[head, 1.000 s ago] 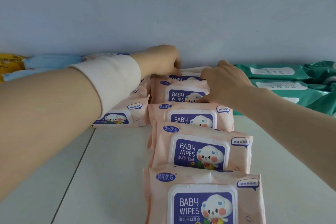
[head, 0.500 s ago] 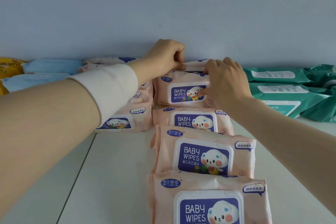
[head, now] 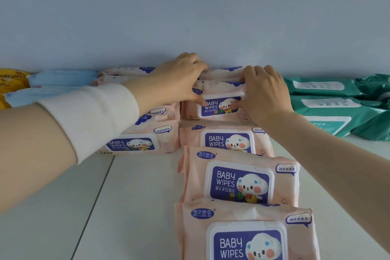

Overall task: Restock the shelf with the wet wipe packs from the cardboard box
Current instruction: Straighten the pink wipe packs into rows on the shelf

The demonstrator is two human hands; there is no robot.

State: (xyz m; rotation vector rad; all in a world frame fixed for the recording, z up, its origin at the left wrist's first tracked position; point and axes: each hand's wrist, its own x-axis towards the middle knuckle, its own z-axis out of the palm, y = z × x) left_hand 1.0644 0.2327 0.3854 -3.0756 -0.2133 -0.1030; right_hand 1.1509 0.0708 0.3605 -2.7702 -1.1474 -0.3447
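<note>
At twelve o'clock, my left hand (head: 179, 78) and right hand (head: 263, 91) pinch the soft pack (head: 219, 105) by its ends; probably light, slippery film.

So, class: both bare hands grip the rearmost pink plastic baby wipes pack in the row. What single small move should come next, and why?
Probably push the tilted rearmost pink plastic baby wipes pack back and let go. The left hand and right hand both pinch its top edge, it stands by the pale blue back wall, and the packs in front lean in a row.
</note>
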